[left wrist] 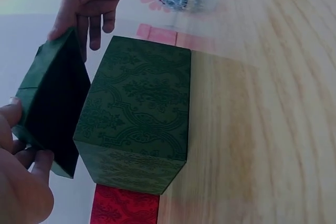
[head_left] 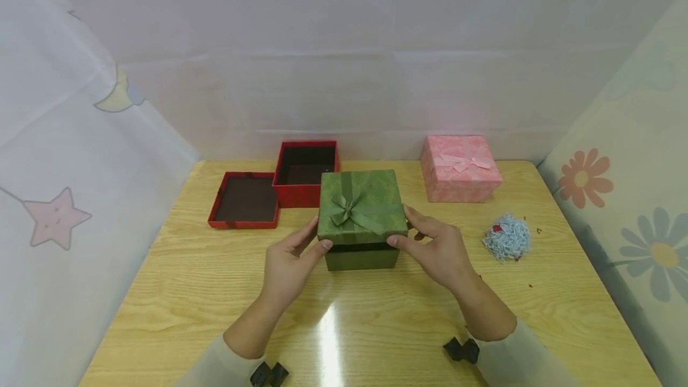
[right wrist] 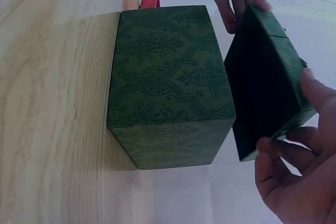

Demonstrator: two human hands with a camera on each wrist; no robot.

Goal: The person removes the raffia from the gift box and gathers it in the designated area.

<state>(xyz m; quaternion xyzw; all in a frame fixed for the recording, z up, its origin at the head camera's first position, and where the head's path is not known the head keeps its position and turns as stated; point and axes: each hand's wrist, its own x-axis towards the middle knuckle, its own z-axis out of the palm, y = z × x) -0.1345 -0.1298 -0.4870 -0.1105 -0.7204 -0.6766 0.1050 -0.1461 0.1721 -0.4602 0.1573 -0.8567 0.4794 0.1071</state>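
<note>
A green gift box lid (head_left: 371,202) with a ribbon bow is tilted over the green box base (head_left: 362,259), a dark gap showing between them along the front. My left hand (head_left: 287,270) grips the lid's left side, thumb at the front corner. On the right side my right hand (head_left: 438,249) holds it the same way, thumb on the front edge. In the left wrist view the lid (left wrist: 55,103) stands apart from the patterned base (left wrist: 139,103). The right wrist view shows the lid's dark underside (right wrist: 262,87) beside the base (right wrist: 168,72).
Behind to the left stand an open red box (head_left: 303,196) and its upturned red lid (head_left: 247,200). A closed pink gift box (head_left: 462,172) with a bow sits at the back right. Light blue shredded paper (head_left: 507,240) with a red bit lies on the table's right side.
</note>
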